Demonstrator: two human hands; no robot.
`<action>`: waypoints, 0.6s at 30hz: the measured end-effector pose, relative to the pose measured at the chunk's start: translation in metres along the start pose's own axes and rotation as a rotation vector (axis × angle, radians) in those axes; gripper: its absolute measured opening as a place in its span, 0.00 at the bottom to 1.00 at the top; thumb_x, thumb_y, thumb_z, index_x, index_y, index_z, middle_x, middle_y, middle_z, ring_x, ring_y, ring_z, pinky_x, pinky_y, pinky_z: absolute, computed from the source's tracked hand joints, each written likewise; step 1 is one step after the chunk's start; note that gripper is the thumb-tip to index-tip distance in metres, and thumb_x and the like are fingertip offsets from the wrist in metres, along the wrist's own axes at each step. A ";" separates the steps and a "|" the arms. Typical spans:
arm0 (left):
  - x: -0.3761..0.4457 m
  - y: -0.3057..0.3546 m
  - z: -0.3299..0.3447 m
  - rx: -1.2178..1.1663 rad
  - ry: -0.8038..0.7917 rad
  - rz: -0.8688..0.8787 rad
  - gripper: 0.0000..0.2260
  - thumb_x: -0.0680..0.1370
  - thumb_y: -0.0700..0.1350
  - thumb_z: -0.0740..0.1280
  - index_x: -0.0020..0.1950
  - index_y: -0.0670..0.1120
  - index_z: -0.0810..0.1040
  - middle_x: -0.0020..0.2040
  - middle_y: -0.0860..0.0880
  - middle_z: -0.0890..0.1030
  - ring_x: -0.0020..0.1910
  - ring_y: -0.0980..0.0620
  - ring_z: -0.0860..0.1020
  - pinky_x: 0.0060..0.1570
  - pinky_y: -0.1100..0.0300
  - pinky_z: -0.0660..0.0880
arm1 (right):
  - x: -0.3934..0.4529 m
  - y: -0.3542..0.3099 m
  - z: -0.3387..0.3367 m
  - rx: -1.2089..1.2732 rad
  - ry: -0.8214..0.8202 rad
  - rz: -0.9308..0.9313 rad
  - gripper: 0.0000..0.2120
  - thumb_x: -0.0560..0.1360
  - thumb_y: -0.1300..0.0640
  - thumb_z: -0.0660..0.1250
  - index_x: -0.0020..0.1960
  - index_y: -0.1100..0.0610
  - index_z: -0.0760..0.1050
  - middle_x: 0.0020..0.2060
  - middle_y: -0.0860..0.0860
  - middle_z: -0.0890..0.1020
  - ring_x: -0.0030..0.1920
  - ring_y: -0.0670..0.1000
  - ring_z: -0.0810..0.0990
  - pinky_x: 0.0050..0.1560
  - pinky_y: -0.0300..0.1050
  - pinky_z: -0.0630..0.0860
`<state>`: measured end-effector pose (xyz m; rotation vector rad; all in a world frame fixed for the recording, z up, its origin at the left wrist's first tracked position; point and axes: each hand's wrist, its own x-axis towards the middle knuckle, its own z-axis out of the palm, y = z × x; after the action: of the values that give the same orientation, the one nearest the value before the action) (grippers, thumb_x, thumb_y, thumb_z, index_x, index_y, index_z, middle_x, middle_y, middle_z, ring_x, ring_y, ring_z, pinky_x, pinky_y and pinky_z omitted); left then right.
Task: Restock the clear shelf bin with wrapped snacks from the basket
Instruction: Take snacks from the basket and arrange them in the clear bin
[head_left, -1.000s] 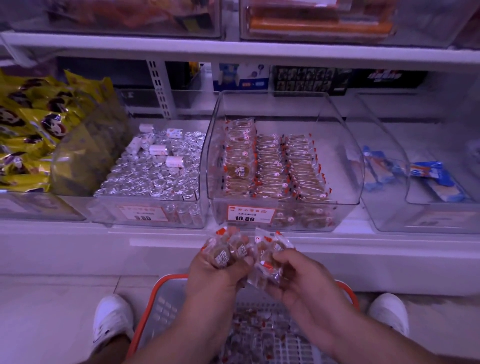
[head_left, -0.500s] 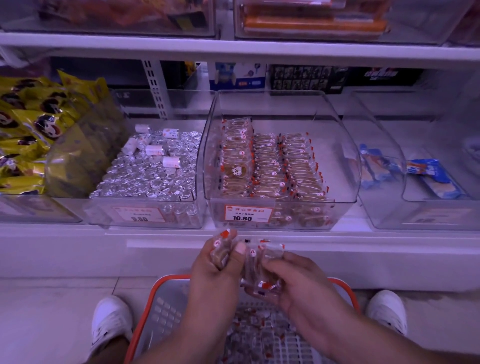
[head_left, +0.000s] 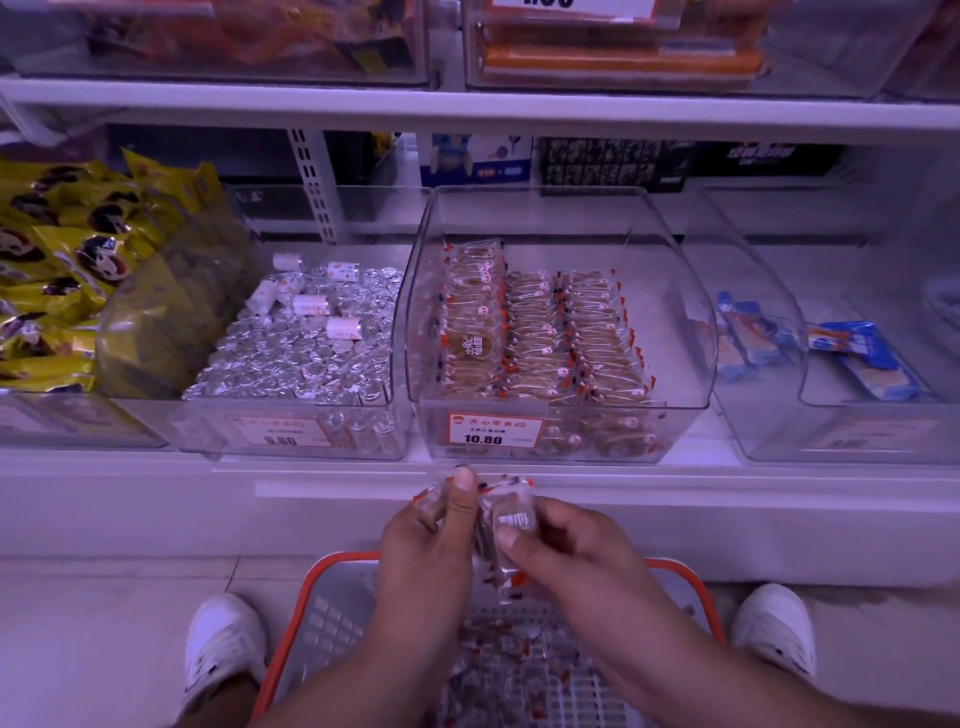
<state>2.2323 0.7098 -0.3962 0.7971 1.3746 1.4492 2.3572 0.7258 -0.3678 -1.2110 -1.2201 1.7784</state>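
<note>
White shelf (head_left: 363, 480), clear shelf bin (head_left: 558, 312) holding rows of wrapped snacks, orange-rimmed basket (head_left: 680, 569) on the floor below with more snacks, left hand (head_left: 434, 535) and right hand (head_left: 566, 543) pinching a small clutch of wrapped snacks (head_left: 501, 514) between them, above the basket, just before the bin

The wrapped snacks (head_left: 498, 525) pinched between the left hand (head_left: 423, 540) and the right hand (head_left: 566, 545) are in thin, see-through, crinkly plastic that shines. Below the hands, the basket (head_left: 332, 618) is matt grey plastic with a grid of holes and a smooth orange rim. Just above the hands, the clear shelf bin (head_left: 675, 291) is hard, glossy, see-through plastic with a paper price label (head_left: 491, 431). Up and to the left of the hands, little candies (head_left: 306, 358) gleam in silver foil.
</note>
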 end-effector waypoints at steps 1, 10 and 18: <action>0.000 0.001 0.001 -0.011 0.015 -0.017 0.19 0.77 0.59 0.62 0.46 0.48 0.87 0.38 0.45 0.86 0.34 0.53 0.84 0.31 0.66 0.76 | 0.001 0.000 -0.002 0.012 0.014 -0.017 0.09 0.77 0.61 0.68 0.55 0.56 0.84 0.49 0.55 0.86 0.50 0.50 0.83 0.53 0.47 0.78; 0.001 -0.006 0.006 0.002 0.163 -0.180 0.33 0.76 0.69 0.51 0.53 0.45 0.82 0.43 0.46 0.86 0.45 0.47 0.85 0.48 0.49 0.81 | 0.001 0.008 0.012 0.296 0.018 0.001 0.10 0.68 0.53 0.70 0.46 0.56 0.86 0.42 0.55 0.86 0.43 0.49 0.84 0.46 0.40 0.80; -0.008 0.021 0.004 0.133 0.059 -0.049 0.43 0.64 0.82 0.47 0.57 0.53 0.80 0.53 0.47 0.84 0.58 0.47 0.81 0.63 0.41 0.74 | -0.008 -0.013 0.012 0.246 -0.274 -0.050 0.16 0.73 0.56 0.71 0.60 0.53 0.82 0.57 0.55 0.84 0.58 0.53 0.82 0.56 0.47 0.78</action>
<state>2.2340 0.7057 -0.3739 0.8047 1.5381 1.3644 2.3493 0.7195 -0.3510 -0.8106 -1.1262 2.0361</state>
